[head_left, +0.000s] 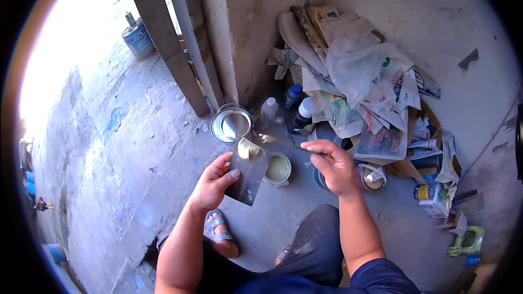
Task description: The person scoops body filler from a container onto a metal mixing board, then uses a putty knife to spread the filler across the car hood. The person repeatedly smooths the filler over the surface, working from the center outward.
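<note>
My left hand (pixel 220 179) grips a dark flat scraper plate (pixel 245 185), with a blob of pale cream paste (pixel 248 149) near its top edge. My right hand (pixel 332 163) holds a thin spatula (pixel 283 142) by its handle, its tip with some paste just right of the plate. Below lies an open can of pale greenish paste (pixel 277 167). An open metal tin (pixel 223 122) with a shiny lid stands just beyond, near a white bottle (pixel 269 108), a blue bottle (pixel 292 95) and a black bottle with a white cap (pixel 302 114).
Piled newspapers and plastic sheets (pixel 354 76) fill the corner by the wall, with small cans (pixel 373 177) and a box (pixel 436 201) at the right. A metal frame (pixel 177 62) stands against the wall, a blue drum (pixel 139 38) behind it. My sandalled foot (pixel 220 231) is below.
</note>
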`<state>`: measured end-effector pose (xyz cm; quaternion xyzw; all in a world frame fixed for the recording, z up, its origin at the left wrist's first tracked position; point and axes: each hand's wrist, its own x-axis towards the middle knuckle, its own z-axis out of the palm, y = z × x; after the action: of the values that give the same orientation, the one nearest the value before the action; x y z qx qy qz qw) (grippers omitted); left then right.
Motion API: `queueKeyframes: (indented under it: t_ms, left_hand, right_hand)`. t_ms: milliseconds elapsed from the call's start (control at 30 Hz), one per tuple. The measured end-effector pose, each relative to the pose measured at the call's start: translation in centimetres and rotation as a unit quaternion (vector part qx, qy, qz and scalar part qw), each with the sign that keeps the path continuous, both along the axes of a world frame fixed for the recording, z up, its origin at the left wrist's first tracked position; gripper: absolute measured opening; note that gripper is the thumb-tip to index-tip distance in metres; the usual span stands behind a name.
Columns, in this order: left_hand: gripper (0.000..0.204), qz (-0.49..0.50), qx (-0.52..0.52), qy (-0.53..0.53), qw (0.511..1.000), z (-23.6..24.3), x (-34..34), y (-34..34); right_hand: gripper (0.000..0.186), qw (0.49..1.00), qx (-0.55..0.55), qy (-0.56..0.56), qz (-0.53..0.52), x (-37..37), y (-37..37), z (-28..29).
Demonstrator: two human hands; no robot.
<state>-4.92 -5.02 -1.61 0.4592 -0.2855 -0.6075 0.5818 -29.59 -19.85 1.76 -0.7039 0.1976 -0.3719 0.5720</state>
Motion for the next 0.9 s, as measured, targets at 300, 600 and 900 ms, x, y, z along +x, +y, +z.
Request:
queueKeyframes:
  t_ms: [300,600,900]
  left_hand:
    - [0.039,-0.054,-0.062,0.024,0.996,2.2,0.0,-0.2]
    - [0.036,-0.074,-0.052,-0.047,0.995,3.3,0.2,0.4]
    - [0.034,-0.001,-0.100,-0.067,0.993,4.1,-0.2,0.2]
  right_hand:
    - [0.025,0.960,-0.277,-0.017,0.040,0.8,2.3,2.9]
    - [0.042,0.929,-0.363,0.056,0.034,1.8,2.7,2.4]
    - [0.046,0.916,-0.386,0.111,-0.020,1.1,0.1,0.8]
